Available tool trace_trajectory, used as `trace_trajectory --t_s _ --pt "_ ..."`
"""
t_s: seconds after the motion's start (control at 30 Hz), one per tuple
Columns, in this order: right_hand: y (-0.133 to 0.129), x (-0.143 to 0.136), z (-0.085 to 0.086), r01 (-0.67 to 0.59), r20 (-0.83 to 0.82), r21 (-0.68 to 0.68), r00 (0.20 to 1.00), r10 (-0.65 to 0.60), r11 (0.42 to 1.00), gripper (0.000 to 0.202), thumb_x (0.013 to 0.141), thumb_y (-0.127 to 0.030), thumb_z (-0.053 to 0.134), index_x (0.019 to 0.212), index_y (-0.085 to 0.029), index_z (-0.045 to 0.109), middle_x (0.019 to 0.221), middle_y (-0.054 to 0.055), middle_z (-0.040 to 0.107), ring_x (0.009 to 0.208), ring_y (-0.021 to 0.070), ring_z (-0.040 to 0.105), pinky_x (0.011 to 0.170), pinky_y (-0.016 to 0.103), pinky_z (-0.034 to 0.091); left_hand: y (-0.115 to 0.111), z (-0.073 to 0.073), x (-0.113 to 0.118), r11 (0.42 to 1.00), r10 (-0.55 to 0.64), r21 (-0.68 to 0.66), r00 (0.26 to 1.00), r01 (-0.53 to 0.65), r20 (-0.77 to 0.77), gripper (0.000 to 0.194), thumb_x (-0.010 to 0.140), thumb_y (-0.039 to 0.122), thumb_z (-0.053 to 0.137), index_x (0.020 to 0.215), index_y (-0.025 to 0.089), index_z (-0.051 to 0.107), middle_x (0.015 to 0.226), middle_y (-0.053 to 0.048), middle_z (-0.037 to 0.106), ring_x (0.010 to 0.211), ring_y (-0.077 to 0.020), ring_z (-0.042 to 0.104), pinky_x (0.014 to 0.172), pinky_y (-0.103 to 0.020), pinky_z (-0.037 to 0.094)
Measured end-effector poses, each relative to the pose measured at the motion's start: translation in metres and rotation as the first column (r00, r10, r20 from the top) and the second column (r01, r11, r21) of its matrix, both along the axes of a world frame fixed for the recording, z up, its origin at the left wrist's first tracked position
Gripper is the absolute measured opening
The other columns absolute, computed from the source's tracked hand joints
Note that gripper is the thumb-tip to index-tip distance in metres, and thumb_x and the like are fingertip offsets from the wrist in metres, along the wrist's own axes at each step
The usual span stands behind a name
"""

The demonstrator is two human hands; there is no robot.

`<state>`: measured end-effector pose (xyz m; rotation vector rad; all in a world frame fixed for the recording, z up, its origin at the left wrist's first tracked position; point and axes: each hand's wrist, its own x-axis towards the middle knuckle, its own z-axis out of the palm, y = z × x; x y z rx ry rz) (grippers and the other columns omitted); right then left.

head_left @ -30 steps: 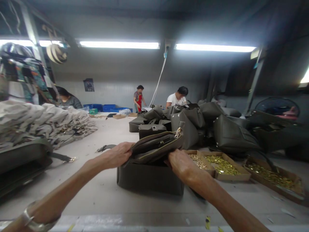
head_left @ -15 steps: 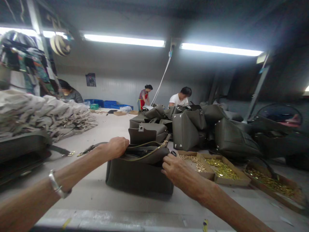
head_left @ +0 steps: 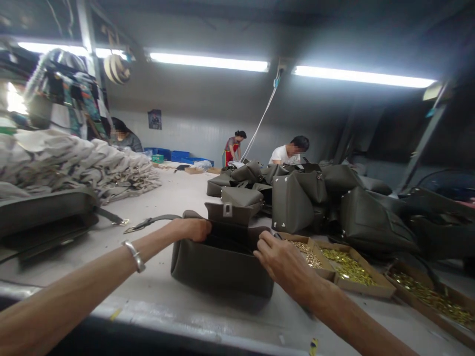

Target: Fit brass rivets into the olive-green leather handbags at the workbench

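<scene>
A dark olive-grey handbag stands upright on the table before me, its top open and dark inside. At its left, my left hand is closed over the top opening, its fingertips hidden inside the bag. My right hand pinches the bag's upper right edge between thumb and fingers. Behind the opening rises a flap with a square metal fitting. A strap with a buckle stretches out to the left, behind my left forearm.
More dark bags are heaped behind and to the right. Cardboard trays of gold-coloured metal parts lie at right. Pale fabric pieces and another dark bag lie left. Three people work farther back. The table edge runs in front.
The gold-zippered part that stood above the bag's opening has gone down out of sight inside. My left hand has moved lower into the opening; my right hand stays at the right edge.
</scene>
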<state>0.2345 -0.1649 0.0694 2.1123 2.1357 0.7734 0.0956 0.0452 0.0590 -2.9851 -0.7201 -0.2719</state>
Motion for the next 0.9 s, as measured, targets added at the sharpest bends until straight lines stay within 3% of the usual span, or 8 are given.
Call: trace_trajectory --t_s 0.07,0.17,0.3,0.4,0.5,0.67,0.77,0.9 --pt "0.005 -0.001 0.011 0.112 -0.076 -0.095 0.990 -0.119 0.989 0.012 0.092 -0.018 0.048 0.089 -0.014 0.060 0.093 0.008 0.061 0.073 0.0189 0.062 0.062 0.030 0.044 -0.002 0.005 -0.001 0.995 -0.069 -0.068 0.997 0.066 -0.046 0.026 0.089 0.034 0.054 0.106 0.015 0.059 0.106 -0.007 0.061 0.090 -0.0179 0.061 0.079 -0.037 0.053" --pt "0.019 -0.009 0.026 0.179 -0.123 -0.243 0.969 -0.213 0.953 0.016 0.089 -0.022 0.053 0.102 -0.014 0.059 0.101 0.011 0.063 0.082 0.0221 0.064 0.066 0.030 0.045 -0.007 0.014 0.006 0.977 -0.154 -0.163 0.985 0.139 -0.083 0.017 0.089 0.027 0.055 0.097 0.014 0.061 0.097 -0.006 0.064 0.087 -0.0165 0.061 0.079 -0.036 0.052" --pt "0.045 -0.017 0.029 0.134 -0.142 -0.361 0.970 -0.197 0.923 0.028 0.082 -0.023 0.061 0.108 -0.013 0.060 0.096 0.014 0.066 0.084 0.0271 0.065 0.064 0.031 0.046 -0.013 0.026 0.009 0.955 -0.196 -0.231 0.981 0.188 -0.014 0.019 0.082 0.014 0.048 0.091 0.016 0.065 0.087 -0.005 0.067 0.083 -0.0162 0.062 0.071 -0.026 0.048" --pt "0.056 -0.014 0.023 0.085 -0.190 -0.414 0.966 -0.177 0.906 0.027 0.085 -0.017 0.052 0.110 -0.015 0.061 0.092 0.013 0.068 0.083 0.0263 0.066 0.064 0.030 0.046 -0.018 0.035 -0.007 0.940 -0.202 -0.279 0.979 0.196 0.010 0.024 0.085 0.024 0.044 0.097 0.016 0.063 0.085 -0.004 0.068 0.075 -0.0153 0.062 0.064 -0.023 0.045" --pt "0.058 -0.009 0.021 0.046 -0.236 -0.428 0.958 -0.161 0.902 0.033 0.086 -0.015 0.047 0.118 -0.015 0.058 0.101 0.015 0.066 0.090 0.0276 0.065 0.069 0.032 0.047 -0.028 0.040 -0.032 0.935 -0.175 -0.299 0.981 0.192 0.083 0.030 0.090 0.034 0.036 0.102 0.017 0.059 0.085 -0.003 0.067 0.074 -0.0157 0.061 0.064 -0.025 0.045" --pt "0.061 -0.003 0.025 -0.006 -0.304 -0.435 0.942 -0.140 0.900 0.035 0.084 -0.013 0.048 0.118 -0.013 0.059 0.106 0.015 0.066 0.096 0.0272 0.062 0.077 0.033 0.047 -0.054 0.027 -0.059 0.968 -0.006 -0.241 0.969 0.067 0.246 0.030 0.090 0.039 0.045 0.112 0.021 0.053 0.092 -0.003 0.066 0.081 -0.0202 0.061 0.072 -0.031 0.044" --pt "0.063 -0.002 0.028 -0.066 -0.348 -0.423 0.933 -0.095 0.904 0.038 0.083 -0.009 0.047 0.119 -0.013 0.057 0.110 0.011 0.066 0.098 0.0217 0.061 0.083 0.027 0.044 -0.064 0.014 -0.056 0.986 0.030 -0.166 0.962 0.017 0.273 0.024 0.091 0.033 0.044 0.106 0.018 0.055 0.088 -0.005 0.065 0.079 -0.0214 0.060 0.072 -0.033 0.043" --pt "0.057 -0.007 0.033 -0.090 -0.378 -0.406 0.923 -0.077 0.910 0.034 0.083 -0.008 0.048 0.114 -0.013 0.060 0.104 0.009 0.068 0.092 0.0191 0.062 0.078 0.024 0.044 -0.070 0.003 -0.047 0.993 0.092 -0.100 0.911 -0.056 0.402 0.027 0.094 0.025 0.034 0.106 0.017 0.058 0.098 -0.007 0.063 0.086 -0.0201 0.061 0.077 -0.032 0.045"
